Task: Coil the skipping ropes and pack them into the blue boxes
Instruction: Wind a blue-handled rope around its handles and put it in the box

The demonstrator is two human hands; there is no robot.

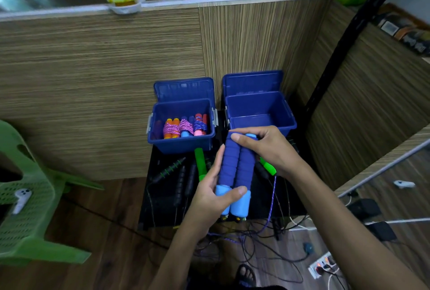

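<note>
Both our hands hold two blue handles side by side over the black table: left hand wraps fingers and thumb round the light-blue near ends, right hand pinches the far tips. Purple rope hangs down from under the right hand to the floor. Left box holds coiled ropes; right box sits just beyond our right hand, lid up, with loose green handles on the table near it.
</note>
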